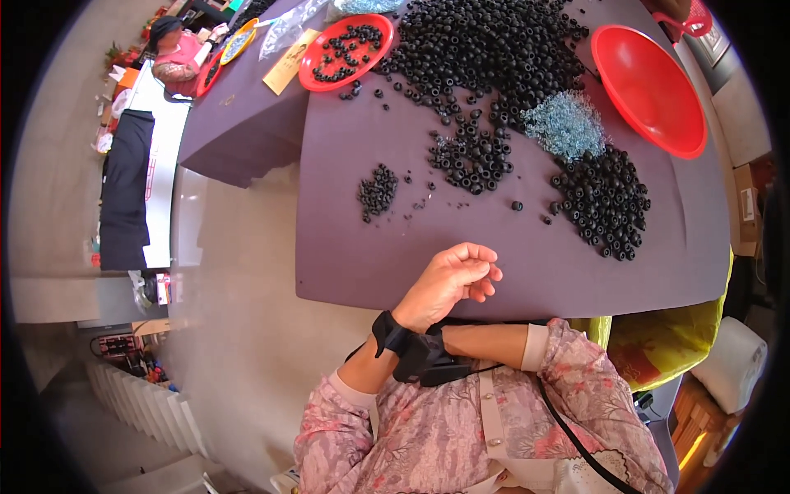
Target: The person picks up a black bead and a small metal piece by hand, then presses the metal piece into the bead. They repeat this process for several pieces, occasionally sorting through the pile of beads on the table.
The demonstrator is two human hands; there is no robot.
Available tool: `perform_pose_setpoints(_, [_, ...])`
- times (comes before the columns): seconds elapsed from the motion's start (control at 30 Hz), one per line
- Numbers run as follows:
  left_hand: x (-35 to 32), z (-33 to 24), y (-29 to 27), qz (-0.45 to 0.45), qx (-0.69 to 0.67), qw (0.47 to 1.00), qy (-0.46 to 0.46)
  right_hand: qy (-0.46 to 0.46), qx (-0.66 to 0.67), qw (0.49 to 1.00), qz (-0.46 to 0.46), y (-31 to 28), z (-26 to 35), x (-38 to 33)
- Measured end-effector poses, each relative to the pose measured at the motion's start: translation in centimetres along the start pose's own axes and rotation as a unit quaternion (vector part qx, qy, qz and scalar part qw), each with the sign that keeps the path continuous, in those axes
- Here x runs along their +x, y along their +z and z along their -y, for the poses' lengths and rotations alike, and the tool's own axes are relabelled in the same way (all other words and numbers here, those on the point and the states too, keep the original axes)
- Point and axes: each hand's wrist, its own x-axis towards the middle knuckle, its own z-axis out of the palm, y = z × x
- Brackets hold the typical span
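My left hand is over the near edge of the table, palm turned partly up. Its fingers curl loosely and stand a little apart, with nothing seen between them. A black strapped device sits on the left wrist. My right forearm crosses from the right to that device, and the right hand is hidden behind it. Beyond my left hand lie a small heap of small black parts, a cluster of black ring-like pieces and a larger heap of them.
The purple-covered table also bears a big black heap, clear bluish bits, a large red bowl and a red plate with black pieces. A yellow bag hangs near right. Another person sits far left.
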Motion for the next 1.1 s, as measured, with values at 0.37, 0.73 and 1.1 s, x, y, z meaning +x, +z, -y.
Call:
perform_pose_setpoints(0.37, [-1.6, -0.1, -2.3, -0.029, 0.011, 0.999, 0.027, 0.000, 0.014, 1.000, -0.005, 0.1, -0.8, 0.1])
perform_pose_setpoints(0.73, [-1.6, -0.8, -4.2, -0.004, -0.072, 0.997, 0.022, 0.009, 0.043, 0.999, 0.016, 2.1, -1.1, -0.4])
perform_pose_setpoints(1.1, [-3.7, -1.3, -4.9, -0.037, -0.019, 0.998, 0.042, 0.006, 0.071, 0.997, 0.025, 4.3, -1.2, -0.7])
